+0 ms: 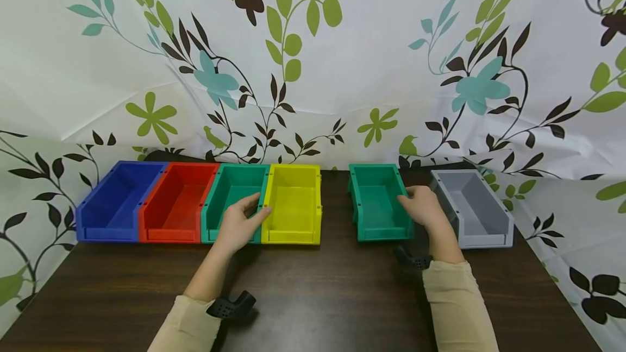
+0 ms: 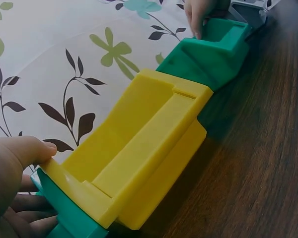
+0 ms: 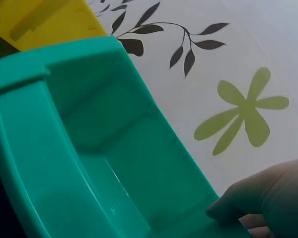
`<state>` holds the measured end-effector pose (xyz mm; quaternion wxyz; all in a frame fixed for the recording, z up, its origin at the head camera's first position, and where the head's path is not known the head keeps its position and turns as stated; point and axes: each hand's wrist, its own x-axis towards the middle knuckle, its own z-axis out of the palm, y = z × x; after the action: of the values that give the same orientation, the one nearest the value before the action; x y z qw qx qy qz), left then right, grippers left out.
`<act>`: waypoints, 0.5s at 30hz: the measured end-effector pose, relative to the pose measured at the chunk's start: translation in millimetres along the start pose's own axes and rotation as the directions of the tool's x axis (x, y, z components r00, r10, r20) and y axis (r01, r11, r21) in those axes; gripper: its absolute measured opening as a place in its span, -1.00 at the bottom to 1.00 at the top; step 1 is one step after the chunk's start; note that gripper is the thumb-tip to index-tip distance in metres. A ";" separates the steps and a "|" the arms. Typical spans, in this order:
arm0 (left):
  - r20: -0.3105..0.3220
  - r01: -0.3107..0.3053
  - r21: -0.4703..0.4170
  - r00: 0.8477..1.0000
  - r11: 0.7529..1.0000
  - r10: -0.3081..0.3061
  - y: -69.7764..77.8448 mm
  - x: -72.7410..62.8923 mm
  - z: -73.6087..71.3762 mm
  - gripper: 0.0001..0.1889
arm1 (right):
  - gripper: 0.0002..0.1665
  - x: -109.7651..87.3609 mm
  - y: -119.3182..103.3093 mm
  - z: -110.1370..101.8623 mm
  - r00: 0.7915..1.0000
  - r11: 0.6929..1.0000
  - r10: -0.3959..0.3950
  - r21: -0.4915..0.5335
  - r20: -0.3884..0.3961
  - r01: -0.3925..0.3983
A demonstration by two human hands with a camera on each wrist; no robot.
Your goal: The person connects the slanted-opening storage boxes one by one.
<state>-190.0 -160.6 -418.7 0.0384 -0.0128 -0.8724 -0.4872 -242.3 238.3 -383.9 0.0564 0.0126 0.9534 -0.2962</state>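
Observation:
My left hand (image 1: 238, 225) is at the touching side walls of the yellow bin (image 1: 293, 238) and the left green bin (image 1: 233, 178). Its thumb (image 2: 42, 148) lies over the yellow rim, while the other fingers reach down on the green side, partly hidden. Farther right, my right hand (image 1: 424, 205) grips the right wall of a second green bin (image 1: 381, 232). In the right wrist view the thumb (image 3: 223, 208) of that hand presses on this green bin's rim, with the other fingers curled outside. Both of these bins look bare inside.
Left of the green and yellow pair stand a red bin (image 1: 171, 235) and a blue bin (image 1: 110, 234), side by side. A grey bin (image 1: 484, 240) sits right of my right hand. Behind the dark wooden table (image 1: 313, 292) hangs a leaf-patterned white sheet (image 1: 342, 69).

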 end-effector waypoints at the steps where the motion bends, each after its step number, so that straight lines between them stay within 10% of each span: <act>1: 0.002 0.003 -0.001 1.000 1.000 -0.003 -0.2 0.0 -0.3 -0.36 | -0.41 0.8 1.1 0.2 1.000 1.000 0.006 0.010 0.000 -0.006; 15: 0.019 0.022 -0.007 1.000 1.000 -0.022 0.9 0.4 -0.4 -0.37 | -0.50 -3.0 -10.7 5.4 0.996 0.984 -0.044 0.167 -0.083 0.057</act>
<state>-190.3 -160.5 -417.7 0.0244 -0.0079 -0.8710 -0.4906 -239.4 226.5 -381.9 0.0099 0.0050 0.9263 -0.3767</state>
